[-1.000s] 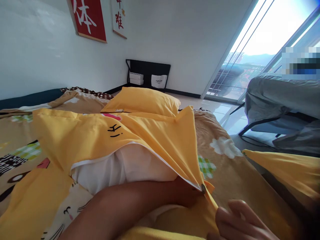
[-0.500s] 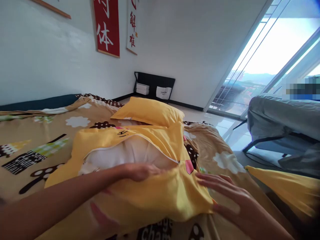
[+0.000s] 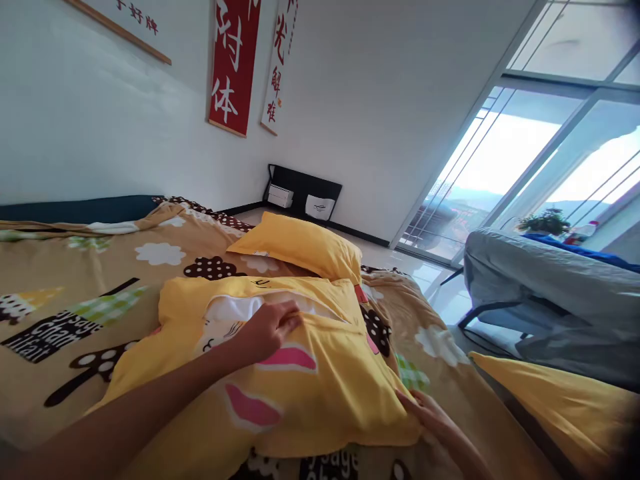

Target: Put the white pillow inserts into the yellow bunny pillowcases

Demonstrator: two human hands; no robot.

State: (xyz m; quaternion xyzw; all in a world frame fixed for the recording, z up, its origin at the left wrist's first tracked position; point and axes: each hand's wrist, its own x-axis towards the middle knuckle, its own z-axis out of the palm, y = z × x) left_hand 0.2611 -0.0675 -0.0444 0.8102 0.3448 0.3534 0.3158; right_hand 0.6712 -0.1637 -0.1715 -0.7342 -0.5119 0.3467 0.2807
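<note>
A yellow pillowcase [image 3: 340, 373] with pink ear-shaped prints lies on the bed in front of me. Through its long opening shows a white pillow [image 3: 235, 308]. My left hand [image 3: 277, 323] is closed on the near edge of that opening, its arm stretching across the case. At the lower right side of the case, my right hand [image 3: 425, 410] has its fingers closed on the fabric edge; part of this hand is hidden. Just beyond lies another yellow pillow [image 3: 305, 247].
A brown patterned bedspread [image 3: 155, 287] covers the bed. Yellow fabric [image 3: 555, 393] is at the right edge. Farther right stands a grey covered piece of furniture [image 3: 530, 280] near the glass door [image 3: 505, 167]. A black rack [image 3: 300, 187] stands by the wall.
The opening looks narrower, and its near edge has been drawn up over the white pillow. My left hand has risen; my right hand has closed on the case's side. The view has shifted.
</note>
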